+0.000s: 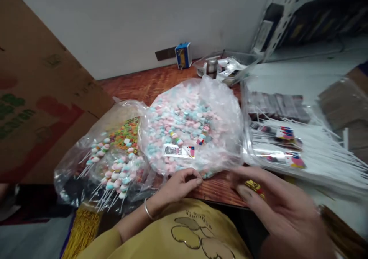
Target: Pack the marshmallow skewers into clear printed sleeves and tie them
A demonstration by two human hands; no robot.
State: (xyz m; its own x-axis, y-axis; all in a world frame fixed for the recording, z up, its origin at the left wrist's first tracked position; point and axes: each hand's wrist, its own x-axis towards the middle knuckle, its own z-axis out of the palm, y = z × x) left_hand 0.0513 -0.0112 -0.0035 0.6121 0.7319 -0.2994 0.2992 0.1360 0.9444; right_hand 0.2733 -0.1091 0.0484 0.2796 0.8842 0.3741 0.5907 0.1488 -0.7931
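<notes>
Marshmallow bag (186, 105) lay mid-worktop (129, 83), label strip (174, 151) on top | left hand (179, 185) was near its front edge, grip loosely curled, nothing visible inside | right hand (283, 203) blurred, grip parted around gold wrapper (255, 188), hold unclear | marshmallow skewers (117, 176) sat left, white sticks (322, 144) right

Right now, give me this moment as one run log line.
left hand: nothing visible held, near marshmallow bag | right hand: blurred, hold unclear, by gold item | white sticks: right of marshmallow bag
</notes>
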